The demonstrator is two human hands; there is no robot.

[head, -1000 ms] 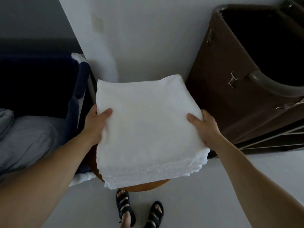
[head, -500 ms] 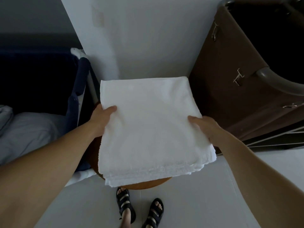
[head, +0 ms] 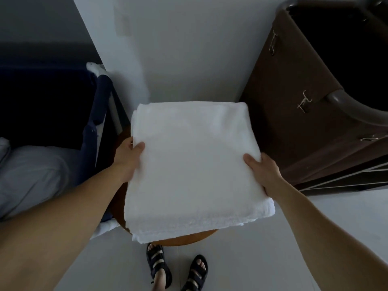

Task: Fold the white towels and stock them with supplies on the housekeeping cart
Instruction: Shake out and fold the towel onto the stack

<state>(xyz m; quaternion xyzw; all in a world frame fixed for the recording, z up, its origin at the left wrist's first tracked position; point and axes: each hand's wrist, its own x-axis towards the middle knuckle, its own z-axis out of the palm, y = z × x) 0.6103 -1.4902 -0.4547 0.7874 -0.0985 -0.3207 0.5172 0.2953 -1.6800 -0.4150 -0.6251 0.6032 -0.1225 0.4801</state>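
Observation:
A thick stack of folded white towels [head: 193, 164] fills the middle of the view, lying flat above a round wooden stool [head: 189, 238]. My left hand [head: 128, 158] grips the stack's left edge, thumb on top and fingers hidden beneath. My right hand [head: 262, 171] holds the right edge the same way. The brown housekeeping cart [head: 298, 114] with its dark fabric bag stands to the right, close to the stack.
A dark blue laundry bag on a frame [head: 96, 114] stands at the left, with grey bedding [head: 31, 175] beside it. A white wall corner [head: 168, 59] is straight ahead. My sandalled feet [head: 176, 269] stand on the pale floor below the stool.
The towel stack has been squared up and levelled, and it has shifted slightly to the right. Both hands kept their grip on its edges.

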